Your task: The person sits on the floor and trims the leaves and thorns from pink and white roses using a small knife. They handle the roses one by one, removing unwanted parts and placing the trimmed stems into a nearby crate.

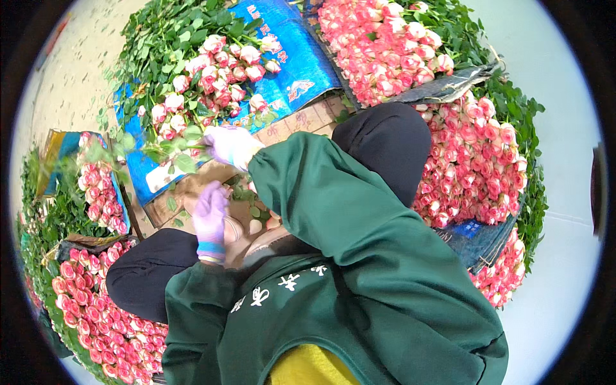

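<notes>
My right hand (231, 144), in a pale lilac knit glove, is closed around leafy green rose stems (180, 154) at the near edge of a printed blue woven sack (301, 57). Nearer my lap, my left hand (211, 207), in the same kind of glove, is raised over the cardboard; its fingers blur, and I cannot tell whether they hold anything. Beyond both hands, loose pink-and-white roses (219, 72) with long leafy stems lie across the sack. Whether a bloom belongs to the held stems is unclear.
Packed rose bundles (471, 159) wrapped in dark sheeting stand at the right, with another bundle (375, 53) at the upper right. More roses (106, 313) lie at the lower left, and a smaller group (98, 192) at the left. Petals and leaves litter the cardboard (308, 115) between my legs.
</notes>
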The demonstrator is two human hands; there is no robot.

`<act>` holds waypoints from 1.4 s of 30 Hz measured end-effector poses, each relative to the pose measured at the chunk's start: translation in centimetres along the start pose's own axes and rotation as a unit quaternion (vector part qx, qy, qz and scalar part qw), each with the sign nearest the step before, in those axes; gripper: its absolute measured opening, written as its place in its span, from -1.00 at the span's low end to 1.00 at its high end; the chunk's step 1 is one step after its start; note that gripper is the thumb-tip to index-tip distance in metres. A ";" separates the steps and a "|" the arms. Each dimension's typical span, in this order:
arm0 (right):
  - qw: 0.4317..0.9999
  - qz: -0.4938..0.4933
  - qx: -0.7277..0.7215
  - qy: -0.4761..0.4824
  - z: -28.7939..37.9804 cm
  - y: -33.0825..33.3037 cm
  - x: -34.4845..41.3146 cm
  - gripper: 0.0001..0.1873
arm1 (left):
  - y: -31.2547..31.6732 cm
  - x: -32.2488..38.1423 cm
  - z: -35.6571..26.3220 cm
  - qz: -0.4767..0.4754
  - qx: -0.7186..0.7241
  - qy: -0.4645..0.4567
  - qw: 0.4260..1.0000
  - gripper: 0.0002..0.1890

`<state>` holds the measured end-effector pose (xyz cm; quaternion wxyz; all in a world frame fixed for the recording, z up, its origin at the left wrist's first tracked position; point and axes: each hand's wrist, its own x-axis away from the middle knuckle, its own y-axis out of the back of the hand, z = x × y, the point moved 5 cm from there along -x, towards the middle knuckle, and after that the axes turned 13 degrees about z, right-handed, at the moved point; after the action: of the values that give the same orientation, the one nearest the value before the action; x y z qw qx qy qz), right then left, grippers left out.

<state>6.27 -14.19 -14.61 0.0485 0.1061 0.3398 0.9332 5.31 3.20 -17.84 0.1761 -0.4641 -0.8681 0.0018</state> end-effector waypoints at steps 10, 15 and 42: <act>0.942 -0.070 -0.290 0.155 10.9 15.9 7.6 -0.62 | -9.1 0.6 -13.5 0.146 -0.085 -0.059 0.984 -0.70; 0.989 0.020 -0.141 0.038 11.3 17.6 15.3 -0.64 | -13.2 -2.0 -18.4 0.233 -0.187 -0.101 0.949 -0.71; 0.781 -0.465 0.248 -0.334 -8.2 42.8 38.1 -0.50 | 11.0 -14.5 -16.4 -0.019 -0.131 0.092 0.987 -0.65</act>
<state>-33.44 -45.84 13.19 0.5590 0.2489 0.5304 0.5867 26.55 -4.86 -8.70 0.1925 -0.4646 -0.8497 -0.1583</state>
